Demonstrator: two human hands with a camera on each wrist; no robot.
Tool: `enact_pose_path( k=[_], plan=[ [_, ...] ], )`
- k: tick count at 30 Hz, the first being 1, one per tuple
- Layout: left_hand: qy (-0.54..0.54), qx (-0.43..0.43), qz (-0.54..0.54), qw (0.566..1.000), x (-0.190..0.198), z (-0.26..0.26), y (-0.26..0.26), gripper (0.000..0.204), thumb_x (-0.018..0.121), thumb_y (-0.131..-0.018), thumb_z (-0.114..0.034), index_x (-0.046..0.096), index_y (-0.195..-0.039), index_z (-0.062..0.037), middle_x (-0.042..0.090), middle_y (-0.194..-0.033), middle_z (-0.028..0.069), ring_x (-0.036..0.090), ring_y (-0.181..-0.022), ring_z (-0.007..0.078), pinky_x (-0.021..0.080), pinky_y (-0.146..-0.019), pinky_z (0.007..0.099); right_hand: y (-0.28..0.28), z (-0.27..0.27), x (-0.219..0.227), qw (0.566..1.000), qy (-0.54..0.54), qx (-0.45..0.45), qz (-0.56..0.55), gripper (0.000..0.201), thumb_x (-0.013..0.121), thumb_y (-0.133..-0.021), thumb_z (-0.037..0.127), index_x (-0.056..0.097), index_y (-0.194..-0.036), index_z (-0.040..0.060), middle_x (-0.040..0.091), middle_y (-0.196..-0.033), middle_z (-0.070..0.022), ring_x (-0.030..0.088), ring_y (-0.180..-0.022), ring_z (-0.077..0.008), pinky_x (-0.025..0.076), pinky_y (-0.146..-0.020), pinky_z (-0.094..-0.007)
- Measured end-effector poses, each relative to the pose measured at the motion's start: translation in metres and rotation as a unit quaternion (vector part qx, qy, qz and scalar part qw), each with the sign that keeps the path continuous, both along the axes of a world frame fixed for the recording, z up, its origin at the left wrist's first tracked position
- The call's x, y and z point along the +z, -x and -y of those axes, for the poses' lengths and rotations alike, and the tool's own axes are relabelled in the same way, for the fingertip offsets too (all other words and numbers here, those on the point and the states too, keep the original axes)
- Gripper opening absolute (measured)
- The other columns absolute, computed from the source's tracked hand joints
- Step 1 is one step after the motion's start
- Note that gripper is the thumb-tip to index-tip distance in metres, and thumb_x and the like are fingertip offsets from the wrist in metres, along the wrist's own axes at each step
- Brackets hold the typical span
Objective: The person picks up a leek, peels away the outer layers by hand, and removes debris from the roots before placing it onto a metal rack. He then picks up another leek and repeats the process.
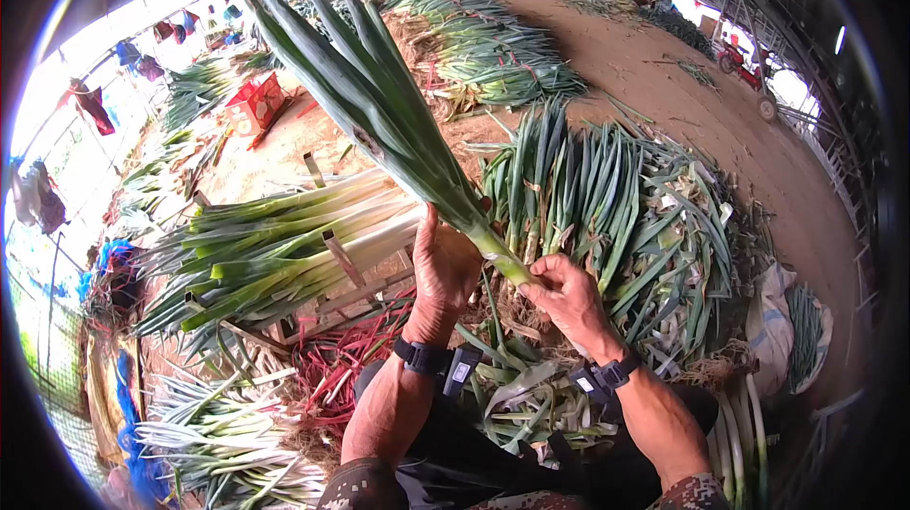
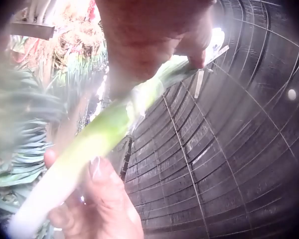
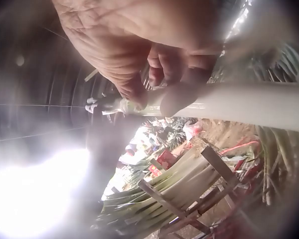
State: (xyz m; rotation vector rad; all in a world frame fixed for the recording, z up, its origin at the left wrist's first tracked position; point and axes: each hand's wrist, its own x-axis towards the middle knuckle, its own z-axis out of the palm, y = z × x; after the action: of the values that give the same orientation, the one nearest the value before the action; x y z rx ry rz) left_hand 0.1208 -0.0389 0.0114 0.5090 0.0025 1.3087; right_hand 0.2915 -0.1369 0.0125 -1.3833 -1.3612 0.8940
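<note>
A large leek (image 1: 408, 131) slants across the head view, its broad green leaves up to the left and its pale stalk down to the right. My left hand (image 1: 445, 264) holds it from beneath around the lower leaves, thumb upright; the fingers behind are partly hidden. My right hand (image 1: 573, 306) pinches the stalk between thumb and fingers. In the left wrist view, the pale stalk (image 2: 89, 142) runs between my left hand (image 2: 149, 40) above and my right hand (image 2: 104, 204) below. The right wrist view has my right hand (image 3: 134, 45) with fingertips on the stalk (image 3: 254, 102).
Trimmed leeks (image 1: 284, 245) lie in a wooden rack (image 1: 341, 259) at the left. Red strips (image 1: 346, 368) and white-stemmed leeks (image 1: 227, 434) lie below it. More leeks (image 1: 588, 178) stand at the right, beside loose leaves (image 1: 692, 245). A red crate (image 1: 256, 104) sits farther back.
</note>
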Motion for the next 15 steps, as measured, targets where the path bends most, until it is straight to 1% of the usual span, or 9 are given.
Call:
enact_pose_path(
  k=[2,5,8,11,12,14,15],
  plan=[
    [0.002,0.001,-0.002,1.0,0.0,-0.001,0.0,0.058,0.06,-0.096,-0.049,0.045,-0.138,-0.0107,0.055,-0.132,0.0087,0.052,-0.119,0.0294,0.043,-0.098,0.0502,-0.006,-0.003,-0.003,0.999,0.026,0.026,0.038,0.018,0.073,-0.091,0.014,0.06,-0.097,0.0037,0.059,-0.087,0.001,0.053,-0.072,-0.0045,0.048,-0.057,-0.0204],
    [0.018,0.006,-0.012,1.0,-0.003,-0.001,0.001,0.057,0.063,-0.095,-0.046,0.046,-0.137,-0.0116,0.055,-0.13,0.0086,0.053,-0.117,0.0279,0.045,-0.095,0.0486,-0.006,-0.003,-0.001,0.997,0.05,0.04,0.045,0.016,0.072,-0.091,0.012,0.06,-0.096,0.0028,0.06,-0.087,0.0011,0.053,-0.071,-0.0062,0.05,-0.059,-0.0234],
    [0.043,0.007,-0.044,0.998,-0.001,0.001,0.002,0.055,0.067,-0.094,-0.043,0.048,-0.135,-0.0125,0.057,-0.123,0.0071,0.054,-0.112,0.0246,0.047,-0.092,0.0456,-0.006,0.0,-0.013,0.993,-0.05,0.021,0.108,0.015,0.072,-0.089,0.012,0.062,-0.095,0.0021,0.069,-0.083,-0.0046,0.061,-0.071,-0.0101,0.052,-0.064,-0.0289],
    [0.066,0.009,-0.071,0.995,-0.004,0.001,0.001,0.048,0.07,-0.093,-0.039,0.052,-0.128,-0.0125,0.06,-0.115,0.0047,0.057,-0.106,0.0215,0.049,-0.089,0.0432,-0.006,0.001,-0.023,0.987,-0.094,0.002,0.131,0.014,0.071,-0.088,0.01,0.061,-0.095,0.0027,0.07,-0.092,-0.0084,0.064,-0.075,-0.0145,0.053,-0.066,-0.0305],
    [0.073,0.012,-0.078,0.994,-0.007,-0.001,0.001,0.045,0.071,-0.092,-0.037,0.053,-0.125,-0.0123,0.06,-0.112,0.0039,0.057,-0.104,0.0206,0.05,-0.088,0.0425,-0.005,0.002,-0.023,0.987,-0.097,0.006,0.125,0.013,0.07,-0.088,0.008,0.06,-0.094,0.0025,0.069,-0.098,-0.008,0.063,-0.085,-0.0146,0.054,-0.069,-0.0299],
    [0.083,0.034,-0.087,0.992,-0.012,-0.004,0.0,0.041,0.07,-0.094,-0.038,0.055,-0.12,-0.011,0.06,-0.103,0.0047,0.059,-0.098,0.0215,0.051,-0.089,0.0433,-0.005,0.004,-0.024,0.988,-0.101,0.014,0.113,0.013,0.068,-0.087,0.002,0.057,-0.093,0.0021,0.066,-0.11,-0.0074,0.062,-0.104,-0.0148,0.056,-0.075,-0.0287],
    [0.088,0.044,-0.092,0.991,-0.015,-0.006,-0.001,0.039,0.069,-0.094,-0.039,0.055,-0.117,-0.0104,0.06,-0.099,0.0052,0.059,-0.095,0.022,0.051,-0.09,0.0436,-0.005,0.004,-0.03,0.985,-0.117,0.011,0.123,0.013,0.069,-0.087,0.003,0.058,-0.093,0.0026,0.067,-0.111,-0.01,0.064,-0.099,-0.0169,0.056,-0.074,-0.0298]
  ],
)
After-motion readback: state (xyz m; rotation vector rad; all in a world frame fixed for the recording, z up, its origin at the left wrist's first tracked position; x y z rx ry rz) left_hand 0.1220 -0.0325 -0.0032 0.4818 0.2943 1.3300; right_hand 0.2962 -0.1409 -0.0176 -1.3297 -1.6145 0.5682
